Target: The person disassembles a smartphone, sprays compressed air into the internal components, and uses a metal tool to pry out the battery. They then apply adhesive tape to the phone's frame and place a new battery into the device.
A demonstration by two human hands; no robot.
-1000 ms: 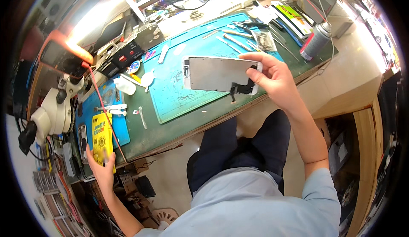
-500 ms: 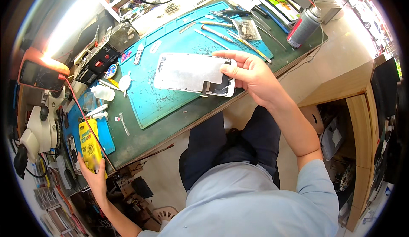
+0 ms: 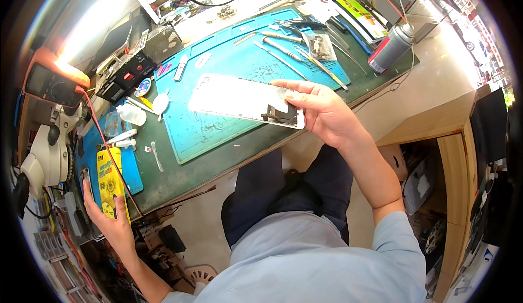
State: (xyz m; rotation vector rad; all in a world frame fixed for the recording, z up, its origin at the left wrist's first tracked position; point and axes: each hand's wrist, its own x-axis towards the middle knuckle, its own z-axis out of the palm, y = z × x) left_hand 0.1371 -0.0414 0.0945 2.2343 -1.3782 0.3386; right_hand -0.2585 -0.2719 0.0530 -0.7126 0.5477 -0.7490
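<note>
A white phone screen assembly (image 3: 234,97), its pale metal back plate upward, is pinched at its right end between the thumb and fingers of my right hand (image 3: 321,109). A dark flex cable shows on it beside my fingers. It hovers, tilted, over the teal repair mat (image 3: 199,142). At the lower left, my left hand (image 3: 113,227) has its thumb and fingers spread apart and holds nothing visible. It is beside a yellow package (image 3: 110,180) on a blue mat (image 3: 132,175). A dark phone-shaped part (image 3: 85,175) lies by its fingertips, partly hidden.
Tweezers and a screwdriver (image 3: 282,49) lie on the mat's far right side, near a spray can (image 3: 392,47). A multimeter (image 3: 57,82) with a red lead stands left, above a white microscope (image 3: 52,145). A white bottle (image 3: 131,114) and a power supply (image 3: 128,74) flank the mat.
The screen assembly has tipped, so its back looks brighter and its right end sits slightly lower. My left hand has shifted a little left, its fingers reaching toward the phone-shaped part.
</note>
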